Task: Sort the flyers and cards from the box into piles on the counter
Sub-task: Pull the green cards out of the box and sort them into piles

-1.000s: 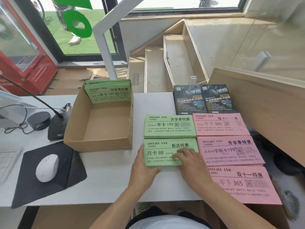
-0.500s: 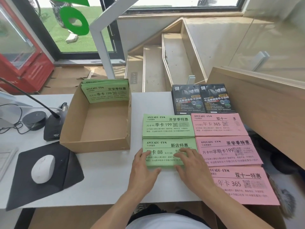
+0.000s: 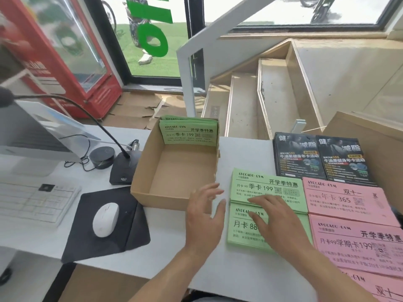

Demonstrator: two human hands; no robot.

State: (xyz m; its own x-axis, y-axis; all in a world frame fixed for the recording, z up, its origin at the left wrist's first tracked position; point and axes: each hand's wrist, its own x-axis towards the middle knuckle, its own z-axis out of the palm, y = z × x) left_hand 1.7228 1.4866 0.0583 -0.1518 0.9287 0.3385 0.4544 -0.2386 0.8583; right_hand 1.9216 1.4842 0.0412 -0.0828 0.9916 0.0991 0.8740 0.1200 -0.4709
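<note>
Green flyer pile [image 3: 267,188] ahead of right hand [image 3: 277,216]: "AVOCADO·GYM", "季卡 199". Pile under it [image 3: 242,232]: "月卡 88". Pink pile [image 3: 344,199] to the right: "年卡 365".

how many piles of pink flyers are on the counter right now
3. One pink pile lies beside the upper green pile, a second just below it, and a third at the bottom right, cut off by the frame edge.

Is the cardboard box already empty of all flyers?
No, a stack of green flyers leans against the far wall inside the cardboard box.

Both hands [image 3: 237,216] lifted off near green pile [image 3: 244,234]
</note>
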